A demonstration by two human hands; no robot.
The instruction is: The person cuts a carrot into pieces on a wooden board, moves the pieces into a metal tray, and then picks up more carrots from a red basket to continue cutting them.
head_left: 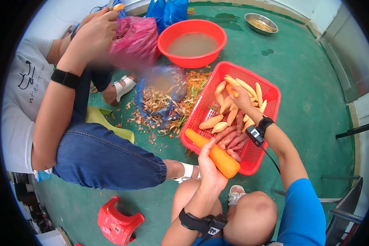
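Note:
A large peeled carrot [212, 153] lies in my left hand [212, 167], whose fingers wrap round it near the basket's lower left corner. My right hand [242, 99] reaches over the red basket [271, 92], its fingers closed on a small orange piece [234, 93]. Beneath and around that hand are peeled pale yellow roots [211, 121]. Unpeeled reddish sweet potatoes [229, 137] fill the lower part of the basket, partly behind the carrot and my left hand.
A co-worker at left holds a partly peeled root [118, 7]. A blue bag of peelings [158, 102] and scattered scraps lie left of the basket. Behind stand a red basin [192, 60] of cloudy water, a pink bag [137, 37] and a metal bowl [261, 23]. A red stool [118, 223] is front left.

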